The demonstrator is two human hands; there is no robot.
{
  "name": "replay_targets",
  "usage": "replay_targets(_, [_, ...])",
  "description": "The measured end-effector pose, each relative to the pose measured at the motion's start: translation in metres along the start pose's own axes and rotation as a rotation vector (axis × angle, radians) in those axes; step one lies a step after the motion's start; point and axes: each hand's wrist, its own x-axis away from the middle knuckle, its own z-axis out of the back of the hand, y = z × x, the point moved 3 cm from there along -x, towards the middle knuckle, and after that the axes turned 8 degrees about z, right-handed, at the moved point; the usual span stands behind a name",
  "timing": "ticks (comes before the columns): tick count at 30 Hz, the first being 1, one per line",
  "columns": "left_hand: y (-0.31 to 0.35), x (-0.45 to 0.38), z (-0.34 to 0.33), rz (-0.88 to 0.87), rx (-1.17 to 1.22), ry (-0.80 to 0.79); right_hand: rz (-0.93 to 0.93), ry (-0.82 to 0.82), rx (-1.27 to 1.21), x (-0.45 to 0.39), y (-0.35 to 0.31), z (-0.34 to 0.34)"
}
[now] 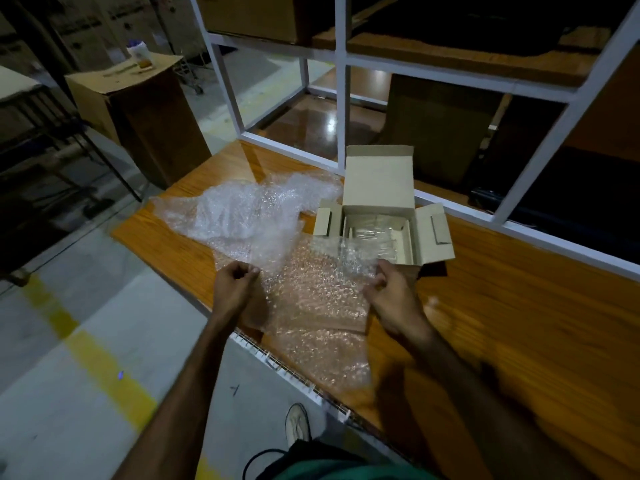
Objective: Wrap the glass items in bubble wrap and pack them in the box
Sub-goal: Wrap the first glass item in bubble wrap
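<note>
Both hands are pinching a clear bubble-wrap sheet at the counter's near edge.

The left hand is gripping its left side with curled fingers, the right hand its right side; the sheet is lying on the orange wooden counter, touching the open pale cardboard box near the far edge.

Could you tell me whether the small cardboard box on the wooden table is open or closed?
Open: the small beige cardboard box has its lid flap standing upright and both side flaps spread outward, exposing something clear lying inside.
</note>
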Motion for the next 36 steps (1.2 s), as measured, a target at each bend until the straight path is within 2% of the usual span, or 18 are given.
replay_targets(5, [-0.015,-0.017,0.012,-0.050,-0.258,0.083,0.050,-0.131,0.085,0.006,-0.001,-0.010])
replay_targets(8, [-0.013,-0.014,0.012,-0.069,-0.285,0.170,0.077,-0.102,0.195,0.004,-0.006,-0.010])
replay_targets(11, [-0.014,-0.020,0.010,-0.034,-0.227,0.207,0.072,-0.032,0.198,-0.004,-0.008,-0.011])
replay_targets(15, [-0.016,-0.041,0.006,0.015,-0.192,0.165,0.043,0.036,0.146,-0.017,-0.013,-0.013])
replay_targets(18, [-0.007,-0.056,-0.001,-0.016,-0.143,0.115,0.054,0.068,0.162,-0.027,-0.021,-0.008])
replay_targets(25, [0.033,-0.084,-0.021,-0.012,0.041,-0.103,0.023,0.245,0.391,-0.058,-0.026,0.015])
replay_targets(28, [0.042,-0.085,-0.033,-0.076,-0.019,-0.198,0.012,0.253,0.546,-0.071,-0.027,0.023])
replay_targets(30, [0.043,-0.077,-0.041,-0.147,-0.135,-0.213,-0.069,0.226,0.610,-0.081,-0.024,0.029])
replay_targets(33, [0.040,-0.056,-0.052,-0.329,-0.339,-0.173,-0.211,0.197,0.622,-0.095,-0.014,0.035])
replay_targets(36, [0.034,-0.035,-0.059,-0.390,-0.376,-0.202,-0.284,0.186,0.591,-0.105,-0.005,0.041])
